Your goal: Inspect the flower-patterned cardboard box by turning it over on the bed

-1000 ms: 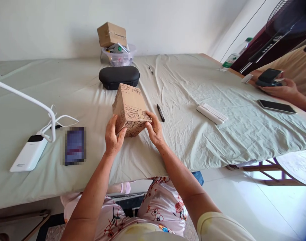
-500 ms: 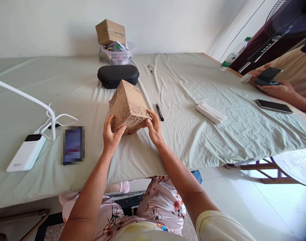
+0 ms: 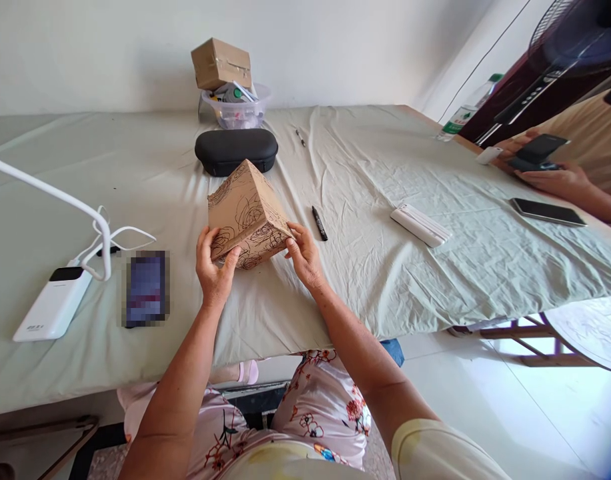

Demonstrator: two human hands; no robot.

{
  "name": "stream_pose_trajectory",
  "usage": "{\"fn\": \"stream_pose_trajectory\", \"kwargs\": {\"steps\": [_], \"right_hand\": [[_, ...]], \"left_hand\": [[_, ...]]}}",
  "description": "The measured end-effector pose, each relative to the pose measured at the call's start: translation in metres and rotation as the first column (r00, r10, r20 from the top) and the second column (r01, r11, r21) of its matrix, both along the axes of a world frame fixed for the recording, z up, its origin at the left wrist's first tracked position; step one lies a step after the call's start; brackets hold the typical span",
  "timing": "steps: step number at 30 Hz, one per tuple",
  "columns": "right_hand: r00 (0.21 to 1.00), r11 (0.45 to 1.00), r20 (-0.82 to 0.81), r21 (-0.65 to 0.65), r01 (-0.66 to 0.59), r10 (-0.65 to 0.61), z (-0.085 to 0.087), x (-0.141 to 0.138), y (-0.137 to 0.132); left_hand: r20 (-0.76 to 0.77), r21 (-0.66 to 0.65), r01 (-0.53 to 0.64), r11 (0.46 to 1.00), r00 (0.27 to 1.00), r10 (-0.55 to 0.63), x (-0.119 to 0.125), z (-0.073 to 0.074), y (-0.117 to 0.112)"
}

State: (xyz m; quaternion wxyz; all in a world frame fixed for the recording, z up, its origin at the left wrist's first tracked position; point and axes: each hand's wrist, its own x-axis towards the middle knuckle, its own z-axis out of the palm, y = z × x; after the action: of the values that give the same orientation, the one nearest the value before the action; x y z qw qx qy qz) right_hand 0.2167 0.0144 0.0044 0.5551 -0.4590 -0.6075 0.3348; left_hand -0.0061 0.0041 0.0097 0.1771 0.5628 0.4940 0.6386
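Observation:
A brown cardboard box [image 3: 245, 213] covered in black scribbled loops is tilted between my two hands, one edge turned toward me. My left hand [image 3: 215, 268] grips its lower left side, thumb on the near face. At the lower right corner, my right hand [image 3: 304, 257] holds it with the thumb in front and fingers on the side. The box's underside is hidden, so I cannot tell whether it touches the cloth. Just right of the box lies a black marker [image 3: 319, 223]. A black zip case [image 3: 235, 150] sits right behind it.
Left are a white power bank [image 3: 53, 303] with a cable and a blurred phone [image 3: 146, 288]. A plastic basin [image 3: 240, 113] bearing a small carton [image 3: 220, 63] stands behind. Rightward lie a white oblong device [image 3: 420, 225] and a phone [image 3: 548, 211], near another person's hands [image 3: 555, 179].
The box has turned in my hands and shifted slightly left, showing more of its left face. Both hands moved a little left with it.

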Motion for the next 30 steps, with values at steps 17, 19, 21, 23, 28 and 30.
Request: {"fn": "stream_pose_trajectory", "kwargs": {"steps": [17,19,21,23,28,30], "right_hand": [[0.962,0.968,0.126,0.101,0.231,-0.242,-0.002,0.000,0.001],[0.963,0.962,0.110,0.146,0.230,-0.247,0.001,-0.001,-0.003],[0.961,0.957,0.126,0.190,0.219,-0.245,0.007,-0.002,-0.007],[0.958,0.953,0.166,0.235,0.190,-0.232,0.012,-0.004,-0.011],[0.940,0.938,0.227,0.296,0.182,-0.254,0.012,-0.012,-0.015],[0.934,0.927,0.212,0.307,0.216,-0.287,0.009,-0.015,-0.014]], "left_hand": [[-0.131,0.062,-0.007,0.998,0.991,0.016,0.004,0.001,-0.004],[-0.222,0.087,-0.002,0.996,0.975,0.022,0.006,0.000,-0.004],[-0.289,0.129,0.008,0.992,0.957,0.030,0.010,-0.002,-0.003],[-0.329,0.164,0.013,0.986,0.943,0.043,0.013,-0.004,-0.003],[-0.354,0.138,0.003,0.990,0.934,0.047,0.019,-0.006,-0.005],[-0.348,0.130,-0.003,0.992,0.936,0.048,0.021,-0.006,-0.006]]}}
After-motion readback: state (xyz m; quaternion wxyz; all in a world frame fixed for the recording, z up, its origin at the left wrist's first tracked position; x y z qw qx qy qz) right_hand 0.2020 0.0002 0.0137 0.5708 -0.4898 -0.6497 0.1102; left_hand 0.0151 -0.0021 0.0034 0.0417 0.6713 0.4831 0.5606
